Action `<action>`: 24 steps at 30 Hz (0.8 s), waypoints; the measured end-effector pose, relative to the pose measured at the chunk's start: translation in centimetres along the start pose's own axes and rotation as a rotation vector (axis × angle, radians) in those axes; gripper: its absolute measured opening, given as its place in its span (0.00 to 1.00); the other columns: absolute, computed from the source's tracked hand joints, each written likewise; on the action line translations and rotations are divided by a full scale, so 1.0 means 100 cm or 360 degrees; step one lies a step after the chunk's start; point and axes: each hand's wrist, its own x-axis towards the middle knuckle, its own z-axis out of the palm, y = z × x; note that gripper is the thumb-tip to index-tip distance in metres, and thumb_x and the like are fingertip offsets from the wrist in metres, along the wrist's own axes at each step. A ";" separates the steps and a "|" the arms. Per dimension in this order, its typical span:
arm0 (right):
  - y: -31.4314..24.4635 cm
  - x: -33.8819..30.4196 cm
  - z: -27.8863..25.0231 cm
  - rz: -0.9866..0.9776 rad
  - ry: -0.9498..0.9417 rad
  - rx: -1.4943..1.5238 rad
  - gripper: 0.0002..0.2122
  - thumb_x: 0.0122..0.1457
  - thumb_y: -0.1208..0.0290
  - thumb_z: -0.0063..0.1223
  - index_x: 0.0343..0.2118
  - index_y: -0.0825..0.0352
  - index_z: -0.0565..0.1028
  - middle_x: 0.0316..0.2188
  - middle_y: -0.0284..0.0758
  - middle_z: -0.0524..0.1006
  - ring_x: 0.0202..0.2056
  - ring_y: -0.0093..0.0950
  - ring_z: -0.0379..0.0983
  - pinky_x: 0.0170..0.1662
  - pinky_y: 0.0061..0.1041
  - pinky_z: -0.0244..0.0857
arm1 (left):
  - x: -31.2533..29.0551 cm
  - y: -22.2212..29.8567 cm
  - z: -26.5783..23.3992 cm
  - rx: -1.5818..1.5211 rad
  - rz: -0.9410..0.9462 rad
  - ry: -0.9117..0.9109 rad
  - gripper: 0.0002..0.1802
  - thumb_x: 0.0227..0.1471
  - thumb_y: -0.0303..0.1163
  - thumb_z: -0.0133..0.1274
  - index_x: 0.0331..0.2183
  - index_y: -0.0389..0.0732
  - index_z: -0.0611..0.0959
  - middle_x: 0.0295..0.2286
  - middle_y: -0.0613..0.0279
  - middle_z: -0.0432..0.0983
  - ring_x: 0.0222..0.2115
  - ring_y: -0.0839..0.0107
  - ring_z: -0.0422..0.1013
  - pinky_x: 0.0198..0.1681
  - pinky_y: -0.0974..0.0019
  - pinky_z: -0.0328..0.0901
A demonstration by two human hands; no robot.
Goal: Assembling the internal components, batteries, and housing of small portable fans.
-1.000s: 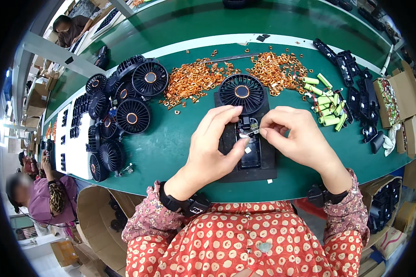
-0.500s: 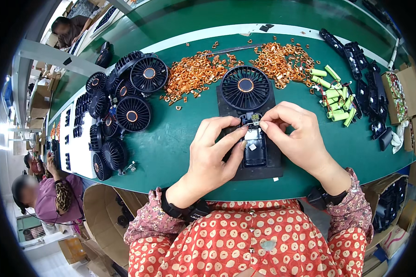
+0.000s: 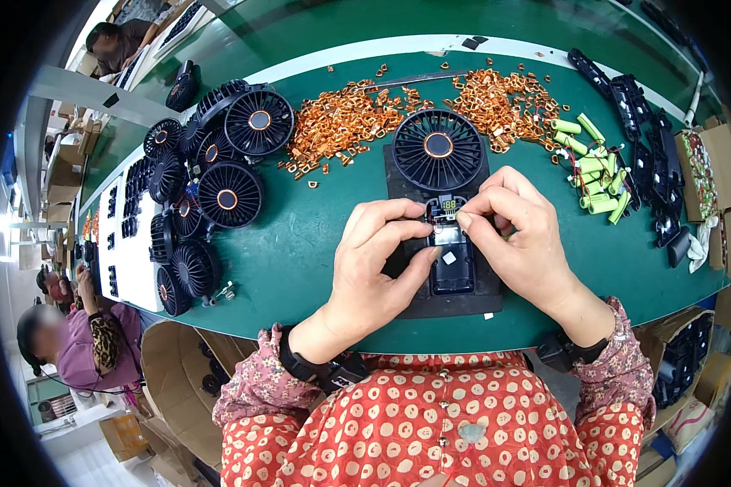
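A black handheld fan (image 3: 438, 149) with an orange ring at its hub lies face up on a dark pad (image 3: 487, 305), its handle toward me. The handle is uncovered, showing a small circuit board with a lit display (image 3: 449, 206) and a hollow black compartment (image 3: 453, 272) with a white square inside. My left hand (image 3: 375, 272) grips the handle's left side, its curled fingertips beside the board and the thumb lower down. At the board's right edge, my right hand (image 3: 521, 240) is closed in a pinch; whatever is between finger and thumb is hidden.
Black fan heads (image 3: 230, 197) are piled at the left beside a white sheet (image 3: 143, 239). Orange clips (image 3: 345, 130) lie in heaps behind the fan. Green battery cells (image 3: 597, 180) with wires and black handle shells (image 3: 659, 174) lie right. Other people (image 3: 97, 345) sit at the far left.
The left thumb has shifted slightly down and is more apart from the fingers. My right hand keeps its pinch at the board's edge. The whole view has shifted a little.
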 end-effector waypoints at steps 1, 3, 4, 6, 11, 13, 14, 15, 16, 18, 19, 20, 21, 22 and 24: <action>0.000 0.000 0.001 -0.0023 0.0016 0.0000 0.02 0.54 0.78 0.60 0.27 0.69 0.77 0.27 0.34 0.72 0.24 0.24 0.72 0.27 0.24 0.65 | 0.000 0.001 0.000 -0.0022 -0.0038 0.0008 0.18 0.38 0.20 0.67 0.36 0.38 0.82 0.42 0.57 0.76 0.43 0.58 0.72 0.46 0.60 0.67; 0.001 -0.001 0.002 -0.0040 0.0029 0.0004 0.02 0.54 0.79 0.60 0.27 0.69 0.77 0.27 0.34 0.72 0.24 0.24 0.71 0.26 0.24 0.65 | 0.000 0.001 0.001 -0.0027 -0.0031 0.0015 0.18 0.38 0.20 0.68 0.36 0.38 0.82 0.42 0.57 0.76 0.43 0.58 0.72 0.46 0.60 0.67; 0.001 -0.001 0.002 -0.0038 0.0019 -0.0010 0.03 0.53 0.79 0.59 0.27 0.70 0.76 0.27 0.34 0.72 0.24 0.25 0.71 0.26 0.25 0.64 | 0.001 0.000 0.001 -0.0028 -0.0017 0.0028 0.18 0.38 0.20 0.68 0.35 0.38 0.81 0.42 0.57 0.76 0.43 0.58 0.72 0.46 0.60 0.67; 0.002 0.001 0.002 -0.0035 0.0008 -0.0021 0.03 0.53 0.79 0.59 0.26 0.70 0.76 0.26 0.34 0.72 0.24 0.25 0.71 0.26 0.25 0.64 | 0.001 0.000 0.001 -0.0038 -0.0030 0.0027 0.17 0.38 0.20 0.68 0.35 0.38 0.81 0.42 0.57 0.76 0.43 0.58 0.72 0.46 0.60 0.67; 0.002 0.000 0.004 -0.0063 0.0007 -0.0016 0.04 0.53 0.79 0.60 0.25 0.69 0.75 0.26 0.35 0.71 0.25 0.28 0.72 0.27 0.26 0.65 | 0.000 -0.001 0.001 -0.0046 -0.0033 0.0032 0.17 0.38 0.20 0.68 0.34 0.38 0.81 0.42 0.57 0.76 0.43 0.58 0.72 0.46 0.60 0.67; 0.003 0.000 0.005 -0.0097 -0.0004 -0.0059 0.05 0.52 0.79 0.60 0.25 0.69 0.74 0.26 0.35 0.71 0.25 0.30 0.72 0.27 0.28 0.65 | 0.001 -0.001 0.001 -0.0053 -0.0021 0.0036 0.17 0.38 0.20 0.68 0.34 0.38 0.81 0.42 0.57 0.76 0.43 0.58 0.72 0.46 0.60 0.67; 0.003 0.000 0.004 -0.0128 -0.0013 -0.0101 0.05 0.52 0.79 0.60 0.24 0.69 0.73 0.26 0.35 0.71 0.26 0.31 0.73 0.28 0.29 0.66 | 0.001 -0.001 0.001 -0.0054 -0.0018 0.0039 0.17 0.38 0.20 0.68 0.34 0.38 0.81 0.42 0.57 0.76 0.43 0.58 0.72 0.46 0.60 0.67; 0.003 0.000 0.003 -0.0131 -0.0012 -0.0105 0.05 0.52 0.79 0.60 0.24 0.69 0.73 0.26 0.35 0.71 0.26 0.31 0.73 0.28 0.29 0.66 | 0.002 -0.001 0.001 -0.0045 -0.0006 0.0034 0.18 0.38 0.20 0.68 0.35 0.38 0.81 0.42 0.57 0.76 0.43 0.58 0.72 0.45 0.61 0.67; 0.003 0.001 0.002 -0.0132 -0.0056 -0.0103 0.05 0.52 0.79 0.60 0.25 0.68 0.73 0.26 0.36 0.71 0.27 0.33 0.73 0.29 0.30 0.66 | 0.002 -0.001 0.001 -0.0032 0.0003 0.0030 0.18 0.38 0.20 0.68 0.35 0.38 0.81 0.42 0.57 0.76 0.43 0.59 0.72 0.45 0.61 0.67; 0.002 0.003 0.000 -0.0138 -0.0097 -0.0103 0.05 0.52 0.79 0.59 0.25 0.68 0.72 0.27 0.36 0.71 0.28 0.35 0.73 0.30 0.31 0.67 | 0.001 -0.001 0.002 -0.0026 0.0000 0.0042 0.19 0.38 0.20 0.68 0.36 0.38 0.81 0.42 0.57 0.76 0.42 0.58 0.72 0.45 0.61 0.67; 0.002 0.005 0.001 -0.0238 -0.0080 -0.0207 0.05 0.51 0.79 0.59 0.25 0.68 0.72 0.27 0.36 0.71 0.30 0.35 0.73 0.31 0.32 0.67 | 0.002 -0.001 0.002 -0.0023 -0.0003 0.0049 0.19 0.38 0.21 0.67 0.37 0.38 0.81 0.42 0.57 0.76 0.41 0.58 0.73 0.45 0.61 0.68; 0.001 0.006 0.001 -0.0338 -0.0060 -0.0312 0.05 0.51 0.78 0.59 0.26 0.67 0.72 0.28 0.35 0.71 0.31 0.35 0.73 0.32 0.33 0.68 | 0.002 0.001 0.002 -0.0020 0.0002 0.0050 0.19 0.38 0.21 0.67 0.37 0.38 0.81 0.42 0.57 0.76 0.41 0.58 0.73 0.45 0.61 0.68; -0.001 0.007 0.001 -0.0342 -0.0056 -0.0312 0.05 0.51 0.78 0.59 0.26 0.67 0.72 0.28 0.35 0.71 0.31 0.35 0.73 0.32 0.33 0.68 | 0.003 0.003 0.002 0.0056 0.0081 0.0056 0.20 0.39 0.21 0.66 0.39 0.39 0.81 0.42 0.57 0.76 0.41 0.58 0.73 0.44 0.60 0.68; -0.004 0.006 -0.001 -0.0364 -0.0085 -0.0429 0.05 0.51 0.78 0.59 0.26 0.67 0.72 0.28 0.35 0.70 0.32 0.36 0.73 0.32 0.33 0.68 | 0.004 0.005 0.002 0.0130 0.0161 0.0062 0.21 0.40 0.21 0.66 0.40 0.39 0.81 0.42 0.57 0.76 0.40 0.58 0.73 0.43 0.60 0.68; -0.008 0.005 -0.001 -0.0387 -0.0108 -0.0548 0.05 0.51 0.78 0.59 0.27 0.66 0.73 0.29 0.35 0.70 0.33 0.36 0.73 0.33 0.34 0.68 | 0.005 0.006 0.003 0.0245 0.0311 0.0048 0.21 0.40 0.17 0.62 0.42 0.36 0.82 0.39 0.56 0.78 0.37 0.58 0.75 0.41 0.62 0.71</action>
